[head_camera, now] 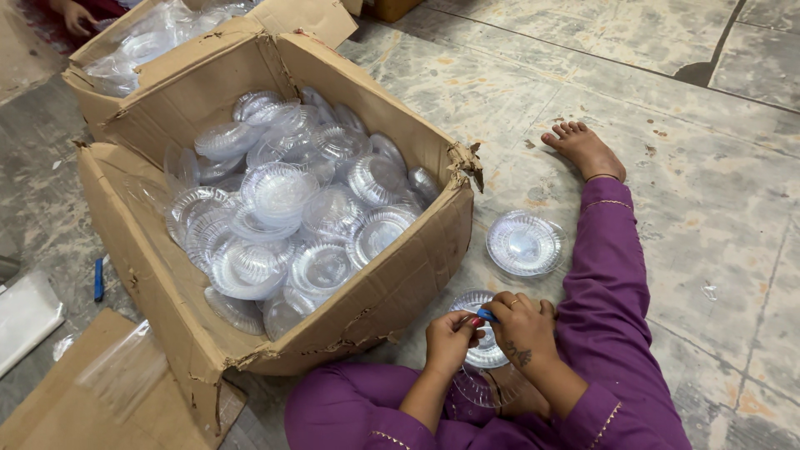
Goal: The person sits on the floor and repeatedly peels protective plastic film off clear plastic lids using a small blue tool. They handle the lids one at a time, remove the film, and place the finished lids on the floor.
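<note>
- Fingers of both hands are pinched together over one clear plastic bowl [486, 350] held in the lap; the left hand [450, 340] grips its near-left rim, and the right hand [523, 327] is closed on a small blue object [486, 315], kind not discernible, at the bowl's top edge.
- Far left: a blue pen-like item [98, 279] lies on the floor [708, 192], beside flattened cardboard [92, 392] with clear film on it.
- Left of centre: an open cardboard box [400, 283], its corners torn, is heaped with loose clear ribbed bowls [279, 192].
- Behind it, a second carton [100, 104] holds bagged bowls; another person's hand [77, 17] shows at the top-left edge.
- Centre right: a short stack of clear bowls [523, 243] sits on the floor, just beside the box and the purple-clad leg [604, 275].
- Right: a bare foot [583, 148] rests on the worn stone floor.
</note>
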